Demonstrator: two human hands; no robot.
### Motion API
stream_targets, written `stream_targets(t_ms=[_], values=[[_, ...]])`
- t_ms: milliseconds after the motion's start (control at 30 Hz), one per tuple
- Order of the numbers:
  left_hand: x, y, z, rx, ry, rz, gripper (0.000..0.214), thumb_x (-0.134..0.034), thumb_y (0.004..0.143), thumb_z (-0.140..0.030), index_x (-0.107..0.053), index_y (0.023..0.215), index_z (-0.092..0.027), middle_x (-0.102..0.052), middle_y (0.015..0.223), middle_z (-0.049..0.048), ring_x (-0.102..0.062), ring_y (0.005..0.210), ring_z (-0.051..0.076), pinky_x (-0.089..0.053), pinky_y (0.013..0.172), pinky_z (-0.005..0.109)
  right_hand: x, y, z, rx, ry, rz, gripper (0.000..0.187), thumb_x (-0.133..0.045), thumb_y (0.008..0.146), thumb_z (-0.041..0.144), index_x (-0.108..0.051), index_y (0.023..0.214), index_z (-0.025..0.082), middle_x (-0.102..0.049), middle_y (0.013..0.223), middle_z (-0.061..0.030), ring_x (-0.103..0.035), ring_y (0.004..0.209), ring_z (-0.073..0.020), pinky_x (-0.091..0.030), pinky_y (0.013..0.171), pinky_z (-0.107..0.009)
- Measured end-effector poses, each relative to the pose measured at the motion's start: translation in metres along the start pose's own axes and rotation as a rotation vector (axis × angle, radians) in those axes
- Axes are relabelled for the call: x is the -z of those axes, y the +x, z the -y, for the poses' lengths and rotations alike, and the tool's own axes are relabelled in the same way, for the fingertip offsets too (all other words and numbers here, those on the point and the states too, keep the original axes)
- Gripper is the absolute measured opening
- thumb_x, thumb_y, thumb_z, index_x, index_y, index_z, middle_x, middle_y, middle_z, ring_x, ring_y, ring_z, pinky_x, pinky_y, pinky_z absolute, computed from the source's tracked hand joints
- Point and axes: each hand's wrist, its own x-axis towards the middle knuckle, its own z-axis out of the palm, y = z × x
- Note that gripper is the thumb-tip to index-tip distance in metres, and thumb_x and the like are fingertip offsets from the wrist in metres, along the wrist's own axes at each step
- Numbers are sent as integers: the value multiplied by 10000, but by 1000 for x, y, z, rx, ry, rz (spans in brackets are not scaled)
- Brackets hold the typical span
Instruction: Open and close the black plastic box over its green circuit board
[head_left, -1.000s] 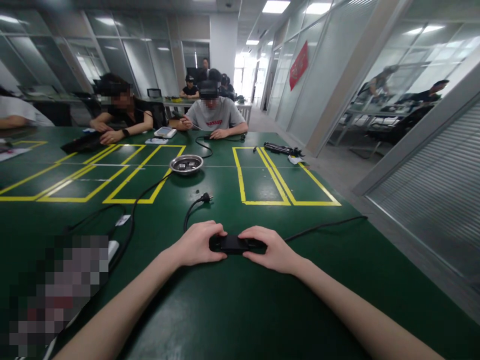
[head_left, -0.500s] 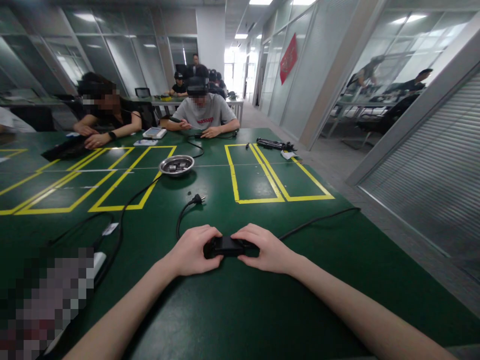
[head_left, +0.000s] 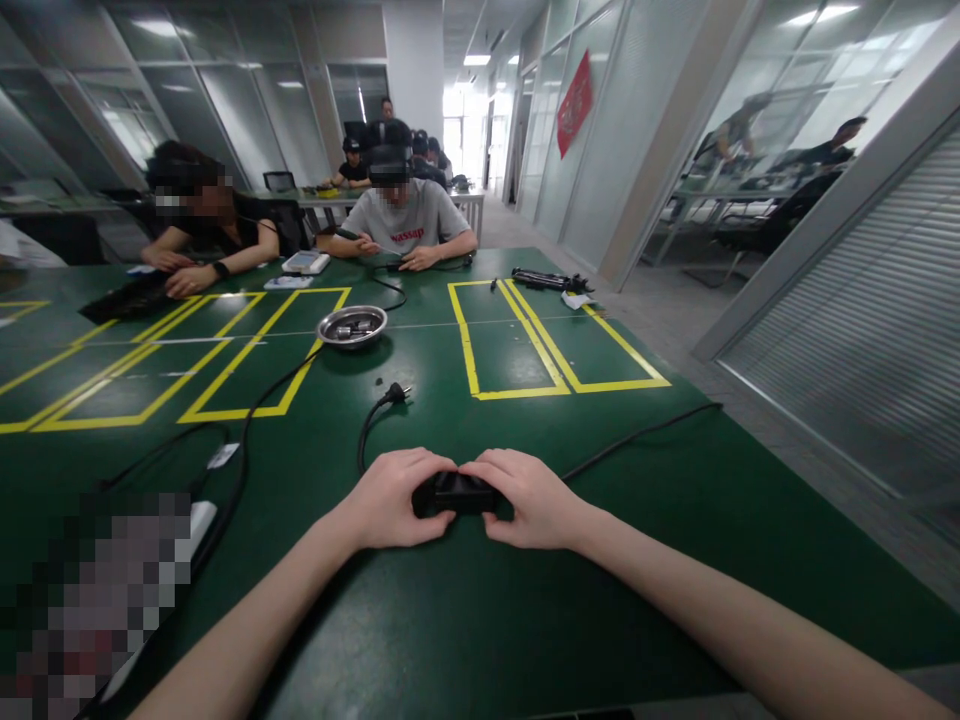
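Note:
Low over the green table (head_left: 360, 620), both my hands grip a black power adapter (head_left: 463, 494), a small box with cords running away on either side. My left hand (head_left: 394, 498) pinches its left end, thumb on the near side and fingers over the top. My right hand (head_left: 529, 500) clasps the right end the same way, and the fingertips of both hands almost meet above it. Beyond my left hand lies a black plug (head_left: 396, 394) with metal pins, its cord curving back to that hand. Another black cord (head_left: 637, 437) leads from my right hand toward the table's right edge.
A metal bowl (head_left: 352, 327) holding small metal parts stands farther back. Yellow tape (head_left: 517, 394) marks rectangles on the table. A folded black tripod-like item (head_left: 551, 280) lies at the far right. Across the table, a person in a grey shirt (head_left: 409, 215) and another person handle things.
My left hand has shifted slightly right along the adapter, so the fingertips of both hands are closer together. The camera view has tilted down slightly. The plug and bowl stay put.

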Motion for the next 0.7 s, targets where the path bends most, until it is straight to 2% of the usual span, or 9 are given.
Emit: stream_targets(t_ms=[167,267,467,700], values=[[-3,2,0,4,92,13,418,-773,778,-381,-682,1149,-214,-747,993,69,-697,866,235,-525,779,326,1,-2,-2,-5,9,9,463,-624,828,188,-567,1287,168,-692,1086,-121,-659,939,-249,-537,820,-378],[-5,1,1,-6,108,8,383,-734,804,-329,-684,1166,-212,-753,1034,75,-704,908,240,-532,812,332,2,-2,-2,-11,2,20,444,-616,878,203,-554,1317,172,-694,1132,-126,-666,977,-254,-538,845,-380],[-5,2,3,-21,164,21,430,-709,774,-207,-678,1202,-190,-759,1032,72,-713,908,238,-546,832,332,3,-3,-2,0,-31,33,423,-590,947,242,-535,1360,165,-698,1154,-142,-678,976,-255,-547,839,-390],[-4,1,6,-102,179,6,373,-660,901,-294,-659,1257,-186,-757,1041,78,-712,887,224,-546,790,326,7,-2,0,-7,-26,44,406,-587,969,256,-537,1360,158,-709,1145,-140,-687,985,-248,-553,867,-391]])
